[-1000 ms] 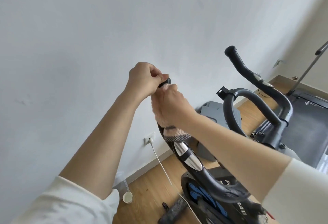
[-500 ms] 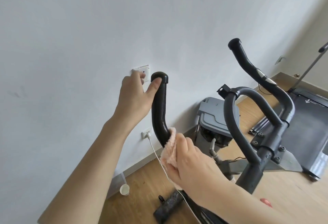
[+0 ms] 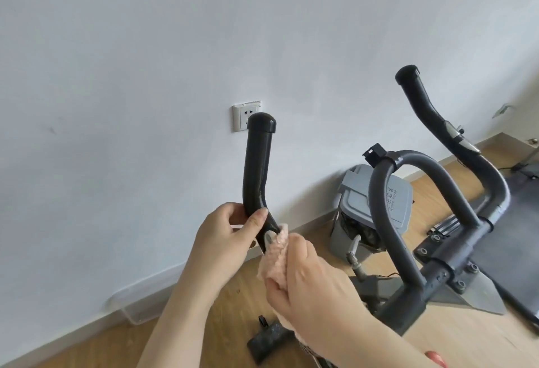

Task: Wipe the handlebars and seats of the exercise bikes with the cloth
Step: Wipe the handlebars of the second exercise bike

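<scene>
Now, left hand [image 3: 224, 239] gripping handlebar [image 3: 258, 163], cloth [image 3: 275, 259] below

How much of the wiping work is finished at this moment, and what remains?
Done, probably: the upper left handlebar, since the cloth was at its tip a second ago. In hand: the right hand wraps the cloth round the bar below the bend, while the left hand grips it just above. Left: the right handlebar, the middle loop bar, and the seats, which are out of view.
</scene>
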